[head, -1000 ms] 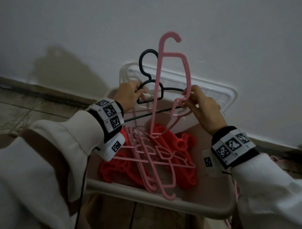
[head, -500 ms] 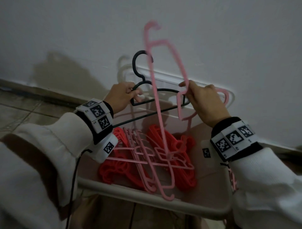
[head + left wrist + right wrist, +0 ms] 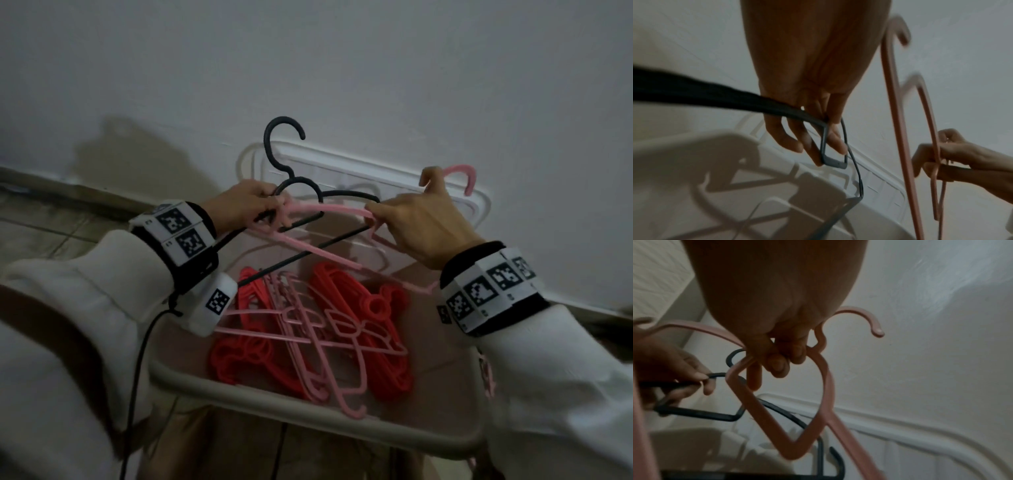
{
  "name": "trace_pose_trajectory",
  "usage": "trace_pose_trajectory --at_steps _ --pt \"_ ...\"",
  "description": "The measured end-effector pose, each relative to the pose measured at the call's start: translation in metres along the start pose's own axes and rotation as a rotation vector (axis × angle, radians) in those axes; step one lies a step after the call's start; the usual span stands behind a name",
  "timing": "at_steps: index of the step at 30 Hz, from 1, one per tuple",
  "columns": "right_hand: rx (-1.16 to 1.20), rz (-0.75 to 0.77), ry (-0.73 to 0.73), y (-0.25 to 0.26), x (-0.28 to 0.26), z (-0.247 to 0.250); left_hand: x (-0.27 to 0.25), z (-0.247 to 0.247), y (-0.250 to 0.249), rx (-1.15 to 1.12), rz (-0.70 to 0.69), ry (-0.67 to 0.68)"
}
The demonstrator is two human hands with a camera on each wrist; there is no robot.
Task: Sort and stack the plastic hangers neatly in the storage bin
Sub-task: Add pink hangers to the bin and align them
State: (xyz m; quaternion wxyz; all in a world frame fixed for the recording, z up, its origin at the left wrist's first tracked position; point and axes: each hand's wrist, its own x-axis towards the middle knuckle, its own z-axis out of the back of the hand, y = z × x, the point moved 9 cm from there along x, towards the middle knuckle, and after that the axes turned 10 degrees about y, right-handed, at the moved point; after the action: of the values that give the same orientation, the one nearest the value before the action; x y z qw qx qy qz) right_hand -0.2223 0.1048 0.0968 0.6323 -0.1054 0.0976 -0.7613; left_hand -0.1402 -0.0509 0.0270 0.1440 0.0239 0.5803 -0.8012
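Observation:
My left hand (image 3: 246,205) grips a black hanger (image 3: 352,194) by its left shoulder, hook up (image 3: 825,146). My right hand (image 3: 421,222) pinches a pink hanger (image 3: 472,178) near its neck (image 3: 824,378). That hanger lies roughly level between the hands, hook to the right. Its far end reaches my left fingers; I cannot tell whether they touch. Both are held above the storage bin (image 3: 239,392), where red hangers (image 3: 342,284) and pink hangers (image 3: 308,329) lie crossed.
A clear lid (image 3: 359,166) leans on the white wall behind the bin. Tiled floor (image 3: 41,222) lies to the left. A black cable (image 3: 137,377) hangs from my left wrist. Another pink hanger (image 3: 488,377) shows outside the bin's right side.
The pink hanger has swung from upright, hook at the top, down to nearly level with its hook to the right. My left hand still holds the black hanger in about the same place.

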Motion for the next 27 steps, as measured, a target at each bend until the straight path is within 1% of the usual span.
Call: trace_pose_trajectory --at_steps 2,5,7,8,9,12,13,16,19,21,23,25,26,27 --pt "-0.043 0.013 0.056 0.002 0.001 -0.001 -0.001 -0.001 0.002 0.03 0.063 0.01" --pt "-0.156 0.079 0.268 0.023 0.005 -0.022 -0.002 -0.007 0.001 0.072 0.096 0.064" --pt "-0.193 0.12 0.319 0.042 0.008 -0.031 -0.002 -0.017 -0.004 0.101 0.086 0.101" --pt "-0.2 0.134 0.312 0.052 0.012 -0.034 -0.002 -0.025 -0.007 0.107 0.078 0.122" --pt "-0.218 0.142 0.283 0.06 0.015 -0.038 -0.001 -0.033 -0.008 0.107 0.077 0.138" --pt "-0.235 0.16 0.046 0.074 0.023 -0.024 0.002 -0.054 -0.009 0.09 0.048 0.177" --pt "-0.215 0.159 0.003 0.074 0.024 -0.02 0.002 -0.059 -0.008 0.093 0.05 0.19" --pt "-0.197 0.171 -0.061 0.073 0.029 -0.011 0.003 -0.063 -0.008 0.151 0.038 0.201" --pt "-0.149 0.14 -0.156 0.064 0.032 -0.009 0.001 -0.065 -0.005 0.079 0.042 0.221" --pt "-0.119 0.089 -0.241 0.057 0.029 -0.006 0.001 -0.067 -0.004 0.054 0.039 0.241" --pt "-0.112 0.05 -0.334 0.052 0.025 0.0 0.001 -0.062 -0.001 0.067 0.053 0.198" --pt "-0.053 0.029 -0.4 0.044 0.02 0.003 0.003 -0.05 0.003 0.085 0.067 0.123" --pt "0.005 0.006 -0.389 0.037 0.019 0.003 0.005 -0.045 0.006 0.103 0.085 0.103" --pt "0.069 -0.028 -0.341 0.03 0.02 0.0 0.005 -0.043 0.008 0.119 0.101 0.103"
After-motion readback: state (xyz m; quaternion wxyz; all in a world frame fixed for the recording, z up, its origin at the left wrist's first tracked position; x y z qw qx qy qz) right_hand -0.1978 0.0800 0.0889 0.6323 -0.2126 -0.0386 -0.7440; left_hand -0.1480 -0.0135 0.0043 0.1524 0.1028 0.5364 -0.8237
